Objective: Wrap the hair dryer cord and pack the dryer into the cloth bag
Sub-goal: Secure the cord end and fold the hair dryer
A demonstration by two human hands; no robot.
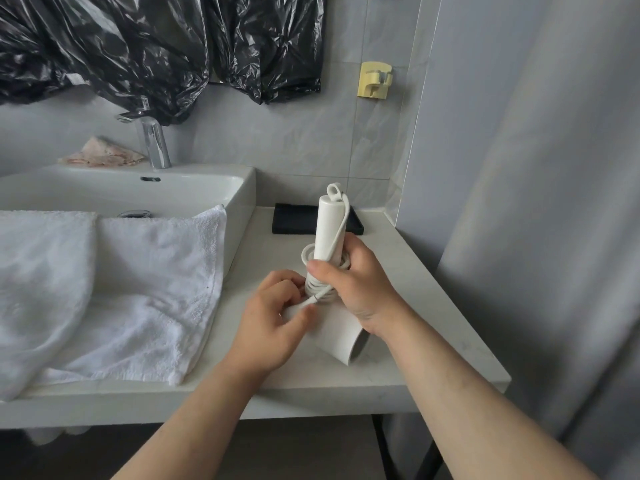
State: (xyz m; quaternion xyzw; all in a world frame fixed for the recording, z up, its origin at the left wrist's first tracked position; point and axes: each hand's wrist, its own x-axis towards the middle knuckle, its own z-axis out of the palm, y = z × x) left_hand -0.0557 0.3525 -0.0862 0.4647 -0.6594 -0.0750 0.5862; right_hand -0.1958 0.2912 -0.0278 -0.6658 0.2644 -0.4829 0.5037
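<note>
A white hair dryer [330, 226] stands on the counter with its handle pointing up and away and its barrel [341, 337] low, toward me. Its white cord [317, 289] is coiled in several loops around the base of the handle, and one strand runs up to the loop at the handle's tip. My right hand [360, 285] grips the handle over the coils. My left hand [273, 320] pinches the cord's loose end beside the coils. No cloth bag is in view.
A white towel [114, 289] drapes over the sink [239, 188] and the counter's left part. A black tray [294, 218] lies behind the dryer. A chrome tap [154, 140], black plastic sheets [145, 46] and a yellow wall hook [375, 79] are at the back. The counter edge [498, 375] is at right.
</note>
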